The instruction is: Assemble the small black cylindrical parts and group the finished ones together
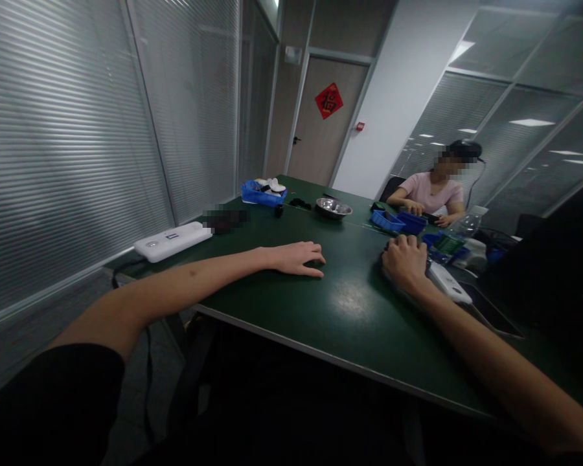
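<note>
My left hand rests on the dark green table, fingers spread and thumb apart, holding nothing. Farther right, my right hand is curled with its knuckles up. Something dark shows at the edge of its fingers, but the hand hides most of it and its kind is unclear. Just beside that hand lies a white oblong device. A clear plastic bottle with a green label leans behind it.
A long white device lies at the table's left edge. Farther back are a filled blue basket, a metal bowl and smaller blue baskets. A person in a pink top sits across, hands at the table.
</note>
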Tool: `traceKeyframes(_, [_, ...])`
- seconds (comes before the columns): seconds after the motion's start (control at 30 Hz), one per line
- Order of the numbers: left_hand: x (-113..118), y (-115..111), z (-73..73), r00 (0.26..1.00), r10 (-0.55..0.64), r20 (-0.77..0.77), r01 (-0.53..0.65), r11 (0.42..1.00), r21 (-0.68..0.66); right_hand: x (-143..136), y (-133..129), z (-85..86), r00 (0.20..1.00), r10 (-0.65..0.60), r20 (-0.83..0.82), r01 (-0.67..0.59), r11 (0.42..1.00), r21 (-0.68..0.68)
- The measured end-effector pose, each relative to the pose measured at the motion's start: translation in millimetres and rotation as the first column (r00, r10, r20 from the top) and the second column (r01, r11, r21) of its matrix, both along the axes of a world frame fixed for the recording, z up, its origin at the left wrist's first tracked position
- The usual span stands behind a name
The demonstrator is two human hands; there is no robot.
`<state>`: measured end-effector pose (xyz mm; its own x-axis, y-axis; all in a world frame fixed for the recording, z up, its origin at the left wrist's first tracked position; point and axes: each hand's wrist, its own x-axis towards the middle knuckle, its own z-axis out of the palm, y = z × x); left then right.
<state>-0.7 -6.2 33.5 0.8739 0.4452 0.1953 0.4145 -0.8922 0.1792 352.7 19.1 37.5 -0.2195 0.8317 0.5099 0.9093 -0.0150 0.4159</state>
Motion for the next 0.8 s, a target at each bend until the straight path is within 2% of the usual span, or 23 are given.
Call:
traceKeyframes(0.07, [0,0,-0.3,1.000,0.002,0.012,-0.002,1.000,0.003,-9,-4,2.2,0.994,0.097,-0.046,-0.098,0.995,-0.014])
traceKeyframes(0.13, [0,1,-1.5,1.000,0.004,0.018,-0.004,1.000,0.006,-24,-10,0.0,0.955,0.265,-0.132,-0.276,0.958,-0.072])
traceKeyframes(0.23, [2,2,-4.8,1.000,0.017,0.018,-0.018,0.999,0.037,-56,-22,-12.6,0.804,0.473,-0.360,-0.553,0.817,-0.164])
traceKeyframes(0.3, [3,3,-7.4,0.999,0.028,0.030,-0.030,0.997,0.067,-77,-31,-23.7,0.714,0.495,-0.496,-0.665,0.700,-0.259])
traceKeyframes(0.37, [4,4,-9.4,0.998,0.034,0.044,-0.038,0.995,0.090,-92,-38,-32.3,0.697,0.471,-0.540,-0.702,0.602,-0.381])
traceKeyframes(0.4, [5,4,-10.1,0.998,0.032,0.047,-0.037,0.994,0.099,-96,-40,-34.9,0.697,0.460,-0.550,-0.705,0.579,-0.409])
traceKeyframes(0.47, [5,4,-10.6,0.999,0.026,0.044,-0.030,0.993,0.113,-99,-42,-36.8,0.699,0.447,-0.558,-0.705,0.566,-0.428])
traceKeyframes(0.67, [6,4,-10.5,0.999,0.019,0.039,-0.024,0.992,0.122,-95,-40,-35.6,0.687,0.468,-0.556,-0.714,0.575,-0.399])
traceKeyframes(0.8, [2,14,-14.7,0.995,0.056,0.085,-0.067,0.990,0.126,-95,-39,-36.9,0.682,0.493,-0.541,-0.720,0.584,-0.375])
